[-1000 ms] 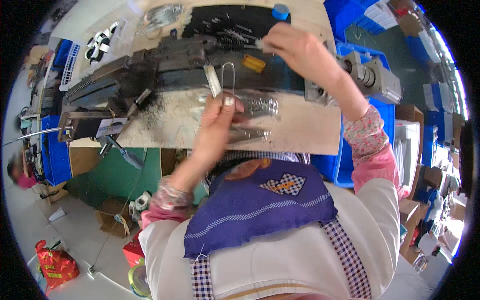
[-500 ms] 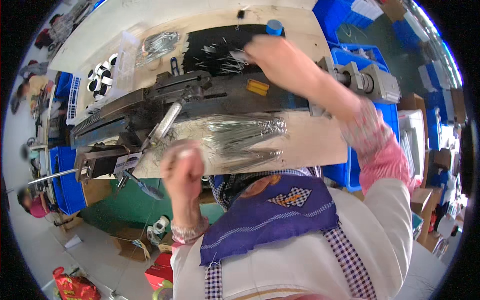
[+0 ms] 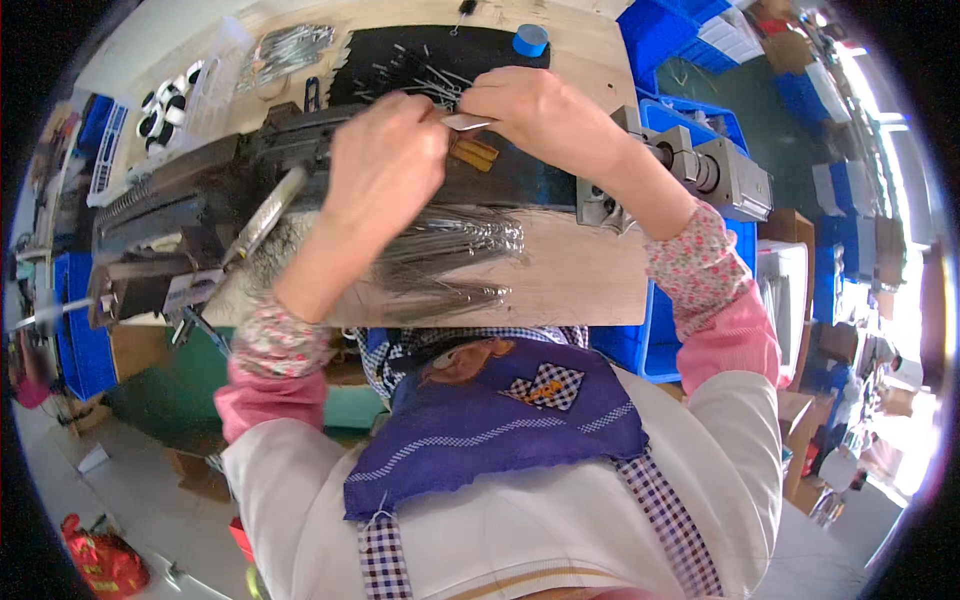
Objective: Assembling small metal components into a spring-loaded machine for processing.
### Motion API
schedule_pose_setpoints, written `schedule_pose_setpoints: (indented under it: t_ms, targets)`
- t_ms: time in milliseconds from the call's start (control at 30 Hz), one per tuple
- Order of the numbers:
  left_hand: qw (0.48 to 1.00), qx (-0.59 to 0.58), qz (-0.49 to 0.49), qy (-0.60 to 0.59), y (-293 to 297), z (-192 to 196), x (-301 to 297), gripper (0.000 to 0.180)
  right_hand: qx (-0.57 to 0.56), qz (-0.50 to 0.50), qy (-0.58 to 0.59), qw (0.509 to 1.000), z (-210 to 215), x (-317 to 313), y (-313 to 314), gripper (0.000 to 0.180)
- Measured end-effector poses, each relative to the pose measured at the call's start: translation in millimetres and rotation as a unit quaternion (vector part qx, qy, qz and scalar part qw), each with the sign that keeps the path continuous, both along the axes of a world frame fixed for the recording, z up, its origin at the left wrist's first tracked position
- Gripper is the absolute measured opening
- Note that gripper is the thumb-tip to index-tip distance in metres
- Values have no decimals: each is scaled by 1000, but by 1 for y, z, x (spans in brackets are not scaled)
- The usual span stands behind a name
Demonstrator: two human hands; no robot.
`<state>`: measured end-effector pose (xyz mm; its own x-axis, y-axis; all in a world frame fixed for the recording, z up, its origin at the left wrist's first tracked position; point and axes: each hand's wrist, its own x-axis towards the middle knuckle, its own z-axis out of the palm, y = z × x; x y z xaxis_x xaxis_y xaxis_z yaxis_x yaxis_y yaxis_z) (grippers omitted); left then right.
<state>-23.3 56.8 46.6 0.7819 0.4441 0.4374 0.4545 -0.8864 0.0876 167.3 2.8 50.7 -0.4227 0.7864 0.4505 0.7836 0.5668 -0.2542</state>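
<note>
Both hands meet over black machine, pinching a small metal piece.

Left hand & right hand curled shut, fingertips on the flat metal piece between them, prob. held up for a close fit. Machine below; wire bundles near on wooden bench.

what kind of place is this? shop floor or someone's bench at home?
Likely a small factory workshop: a wooden bench carrying a long black machine, bundles of thin metal wires, and blue parts bins stacked alongside.
</note>
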Motion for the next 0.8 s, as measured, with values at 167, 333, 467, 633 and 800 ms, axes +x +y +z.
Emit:
schedule_pose_setpoints:
  t_ms: [167,333,467,633,800]
  targets:
    - [980,193,-4,-40,7,10,-34,15,66,38,93,993,-3,-20,16,14]
    - [799,-400,79,-442,-59,-42,-46,36,-15,-1,121,992,-22,-31,38,18]
    - [156,-820,-191,-517,-24,-42,-74,56,-36,-1,109,993,-24,-37,39,18]
    - [323,-808,-126,-477,-42,3,-50,37,-34,-16,76,996,-20,-34,37,11]
    - [812,-479,105,-316,-55,-78,-47,21,-2,3,75,997,-12,-37,39,14]
